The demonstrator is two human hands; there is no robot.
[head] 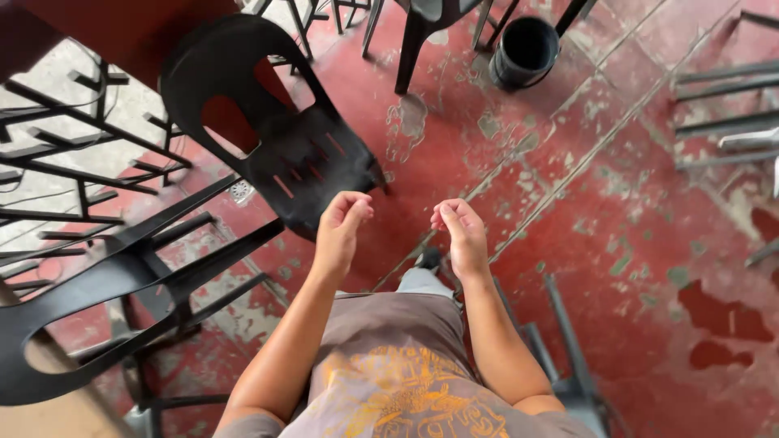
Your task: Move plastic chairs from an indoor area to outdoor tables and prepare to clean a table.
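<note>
Both hands' fingers (350, 208) (curled, empty) near black chair (300, 154).

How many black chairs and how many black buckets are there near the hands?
Black plastic chairs: 3, one by the left hand at, one lower left, one partly seen up top.
Black buckets: 1.
Total: 4.
The right hand holds nothing.

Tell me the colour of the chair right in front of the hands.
The chair is black, with red floor showing through its back opening. The head view shows it.
</note>
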